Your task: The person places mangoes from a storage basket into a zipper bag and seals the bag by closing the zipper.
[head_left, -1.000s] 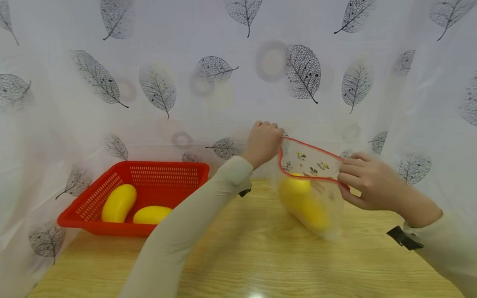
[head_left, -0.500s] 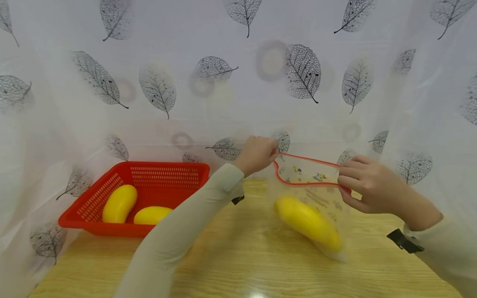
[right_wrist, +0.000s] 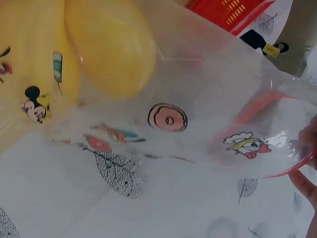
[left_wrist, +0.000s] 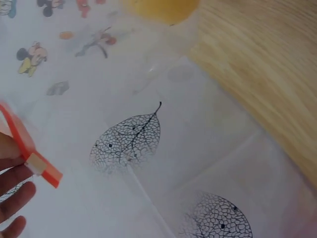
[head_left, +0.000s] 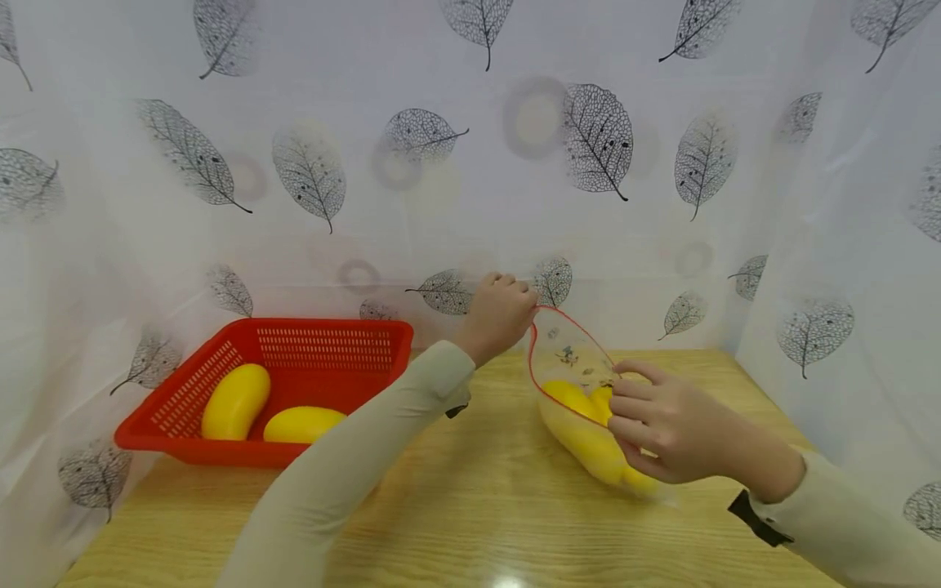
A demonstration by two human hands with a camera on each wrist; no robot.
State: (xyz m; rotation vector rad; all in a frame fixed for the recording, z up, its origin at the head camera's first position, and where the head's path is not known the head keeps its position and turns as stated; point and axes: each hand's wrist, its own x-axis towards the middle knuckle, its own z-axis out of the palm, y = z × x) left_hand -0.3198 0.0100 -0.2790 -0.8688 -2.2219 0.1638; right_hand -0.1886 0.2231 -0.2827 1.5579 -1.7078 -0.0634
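A clear zip bag (head_left: 566,355) with cartoon prints and a red-edged mouth hangs between both hands, its mouth spread. Inside lie yellow mangoes (head_left: 584,445), low in the bag and close over the table; the right wrist view shows two side by side. My left hand (head_left: 501,314) grips the far left corner of the mouth. A pale slider (left_wrist: 35,164) sits on the red strip by its fingers in the left wrist view. My right hand (head_left: 669,420) pinches the mouth's near right end, with the thumb below and fingers curled over the edge.
At the left, a red plastic basket (head_left: 334,335) with slotted walls holds two more mangoes (head_left: 237,402), one partly behind the left sleeve (head_left: 367,457). The wooden table (head_left: 485,506) backs onto a white curtain (head_left: 456,220) with leaf prints.
Both hands have lowered the bag, so the mangoes inside have dropped toward the table. Over the last half second my right hand has come left and down, and the mouth has rounded out.
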